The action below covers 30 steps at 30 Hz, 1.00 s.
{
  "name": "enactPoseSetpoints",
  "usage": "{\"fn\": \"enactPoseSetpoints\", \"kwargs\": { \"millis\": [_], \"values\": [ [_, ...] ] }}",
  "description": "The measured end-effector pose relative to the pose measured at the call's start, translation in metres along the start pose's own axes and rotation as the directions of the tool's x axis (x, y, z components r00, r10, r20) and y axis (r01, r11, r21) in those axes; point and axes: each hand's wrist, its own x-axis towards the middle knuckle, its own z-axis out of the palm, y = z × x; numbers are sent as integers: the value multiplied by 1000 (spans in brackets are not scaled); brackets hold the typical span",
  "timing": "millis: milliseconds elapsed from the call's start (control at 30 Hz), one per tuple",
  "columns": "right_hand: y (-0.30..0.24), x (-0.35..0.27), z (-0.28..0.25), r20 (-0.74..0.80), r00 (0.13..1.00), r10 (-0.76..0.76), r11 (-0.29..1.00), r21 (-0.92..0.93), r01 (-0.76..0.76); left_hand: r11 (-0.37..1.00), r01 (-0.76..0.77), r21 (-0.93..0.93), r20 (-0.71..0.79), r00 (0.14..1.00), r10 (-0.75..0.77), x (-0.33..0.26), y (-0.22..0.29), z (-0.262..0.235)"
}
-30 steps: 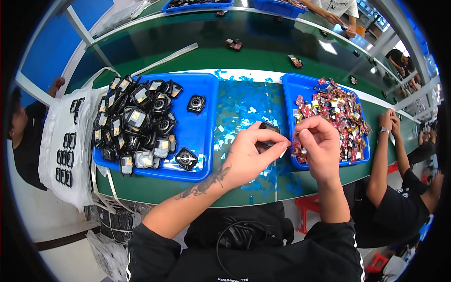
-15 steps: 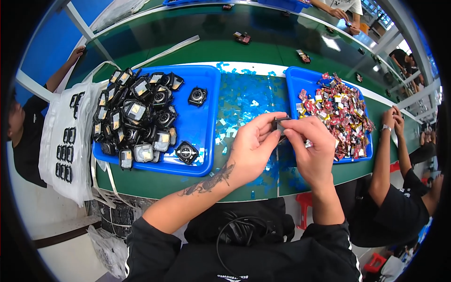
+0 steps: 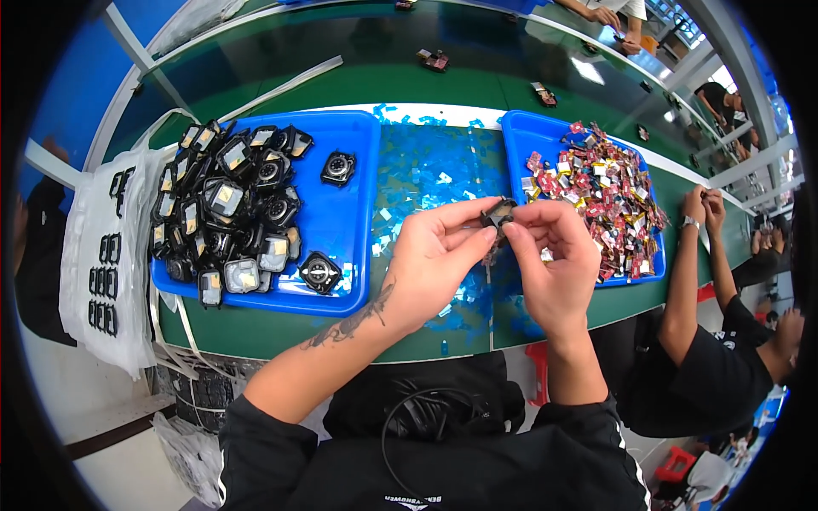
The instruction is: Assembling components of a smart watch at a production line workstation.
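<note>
Both my hands meet over the middle of the green table [image 3: 256,332]. My left hand [image 3: 434,260] and my right hand [image 3: 554,260] pinch a small black square part [image 3: 498,213] between their fingertips. To the left lies a blue tray [image 3: 349,221] heaped with several similar black parts [image 3: 226,213]; two lie apart from the heap near its right side. On the right a second blue tray [image 3: 520,136] holds a pile of small red and silver pieces [image 3: 596,187].
Small blue film scraps [image 3: 426,166] litter the table between the trays. A white sheet with rows of black parts [image 3: 106,264] hangs at the left edge. Another person [image 3: 707,341] in black sits at my right. A conveyor [image 3: 383,60] runs behind the trays.
My hands have lifted the black part slightly up and toward me, and my right hand has come off the red pile to join the left on the part.
</note>
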Motion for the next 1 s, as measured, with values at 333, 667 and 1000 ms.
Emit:
{"fn": "enactPoseSetpoints", "kwargs": {
  "millis": [333,667,1000],
  "values": [
    [-12,4,-16,143,969,-202,940,-248,233,986,-168,-1,69,983,168,-3,-5,5],
    [-8,1,-16,134,966,-220,948,-204,245,997,-78,7,78,994,77,-5,-4,6],
    [-17,2,-24,94,959,-269,872,-399,284,988,-133,76,141,983,121,-7,0,7]
  ]
}}
